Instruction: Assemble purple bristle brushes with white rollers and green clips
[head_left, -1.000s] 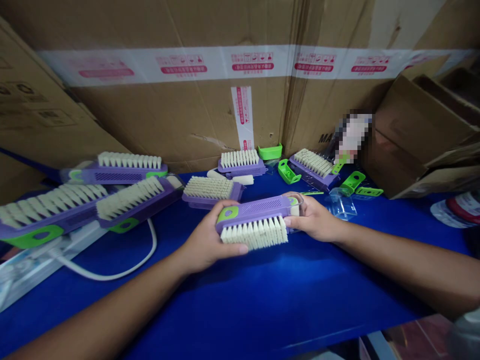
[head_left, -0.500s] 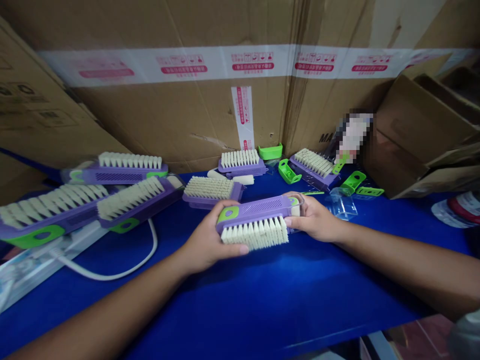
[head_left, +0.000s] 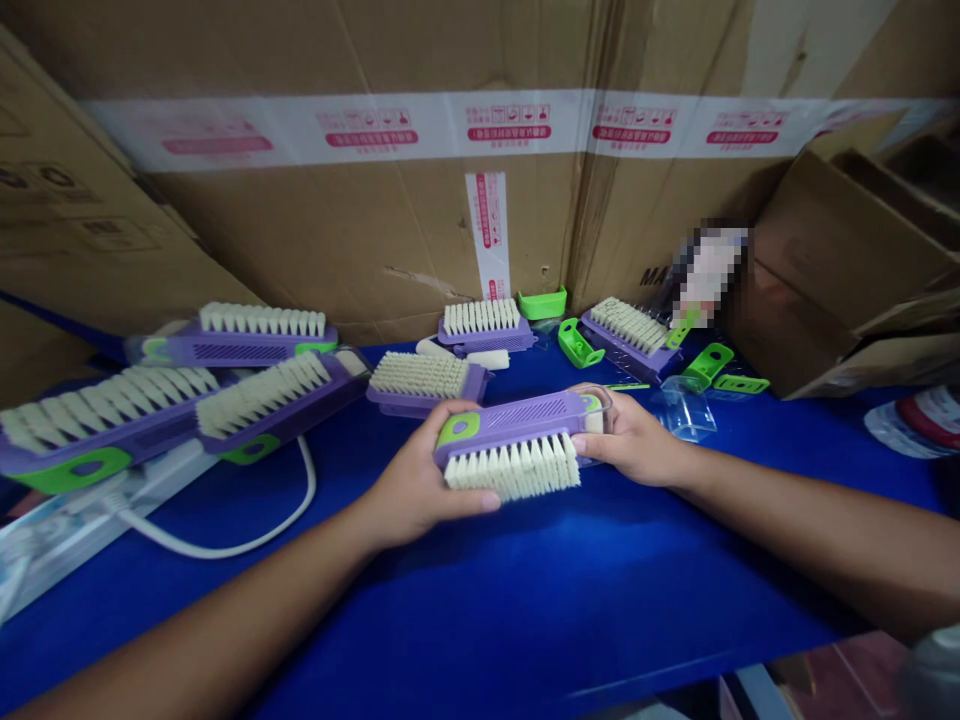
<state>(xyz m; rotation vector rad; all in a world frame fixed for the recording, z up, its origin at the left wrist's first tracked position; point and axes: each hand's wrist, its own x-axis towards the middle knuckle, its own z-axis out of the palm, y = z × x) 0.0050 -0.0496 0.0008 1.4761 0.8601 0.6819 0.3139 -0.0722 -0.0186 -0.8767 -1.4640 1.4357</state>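
Observation:
Between my two hands a purple scrub brush (head_left: 517, 425) is held above the blue table, its cream bristles facing me and slightly down. My left hand (head_left: 424, 470) grips the end with a green cap, the thumb lying along the bristles. At the other end, where a clear plastic cover shows, my right hand (head_left: 626, 435) is closed, its thumb on the near side and its fingers mostly hidden behind. Just behind the held brush lies another purple brush (head_left: 420, 378), bristles up. Farther back rests one more brush (head_left: 484, 318) beside a white cylindrical piece (head_left: 487, 358).
Several brushes (head_left: 262, 395) lie at the left by a white power strip (head_left: 150, 490) with a cable. Green plastic parts (head_left: 579, 345) and a clear cover (head_left: 686, 408) lie at the back right near a brush (head_left: 630, 330). Cardboard boxes (head_left: 375, 230) stand behind the blue table (head_left: 525, 610).
Almost nothing differs; the view has shifted very slightly. Both hands keep the same hold on the brush.

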